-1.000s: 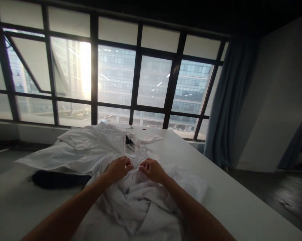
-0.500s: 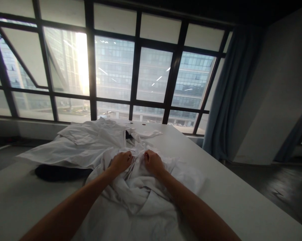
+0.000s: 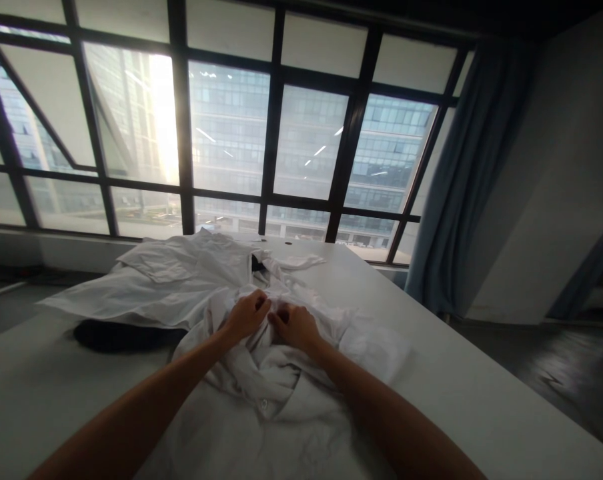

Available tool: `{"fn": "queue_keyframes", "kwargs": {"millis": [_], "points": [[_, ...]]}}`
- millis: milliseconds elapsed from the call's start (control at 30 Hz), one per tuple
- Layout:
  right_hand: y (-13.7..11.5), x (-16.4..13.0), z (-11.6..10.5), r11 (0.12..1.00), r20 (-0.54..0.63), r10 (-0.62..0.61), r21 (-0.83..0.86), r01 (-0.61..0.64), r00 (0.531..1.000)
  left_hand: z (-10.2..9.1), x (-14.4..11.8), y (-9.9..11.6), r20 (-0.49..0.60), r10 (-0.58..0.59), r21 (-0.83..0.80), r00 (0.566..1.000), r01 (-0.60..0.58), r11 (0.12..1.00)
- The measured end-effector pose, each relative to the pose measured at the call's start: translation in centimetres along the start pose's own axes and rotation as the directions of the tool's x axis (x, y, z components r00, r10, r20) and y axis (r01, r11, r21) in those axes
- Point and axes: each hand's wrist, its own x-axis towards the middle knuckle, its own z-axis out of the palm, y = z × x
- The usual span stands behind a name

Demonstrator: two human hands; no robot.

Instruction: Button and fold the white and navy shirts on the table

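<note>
A crumpled white shirt [image 3: 276, 373] lies spread over the near part of the table, with a small button showing low on its front. Near the middle of the fabric, my left hand [image 3: 249, 313] is closed with its fingertips pinching the cloth. Just to its right, my right hand [image 3: 294, 325] also pinches the shirt, its fingertips almost touching those of the left. What lies exactly between the fingertips is too small to make out. Beyond my left hand, more white clothing [image 3: 166, 267] is heaped, and it runs up against the shirt.
A dark, flat item [image 3: 126, 335] pokes out from under the white clothing at the left. The white table [image 3: 461, 400] reaches towards large black-framed windows [image 3: 309, 140]. Its right edge slants down past a blue-grey curtain [image 3: 446, 200] to the floor.
My right hand has moved left, bringing its fingertips close to my left hand's. The shirt fabric between them has shifted, and a button lower down has come into sight.
</note>
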Motion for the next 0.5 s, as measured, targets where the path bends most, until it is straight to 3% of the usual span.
{"fn": "queue_keyframes", "kwargs": {"millis": [333,500], "points": [[0.5,0.2,-0.5,0.959,0.036,-0.059,0.28,0.046,0.998,0.2,0.0,-0.1,0.019,0.066,-0.143,0.998,-0.062,0.988],[1.3,0.6,0.3,0.864,0.142,-0.036,0.503,-0.04,0.989,0.2,-0.1,0.0,0.053,0.122,-0.16,0.991,-0.113,0.981]]}}
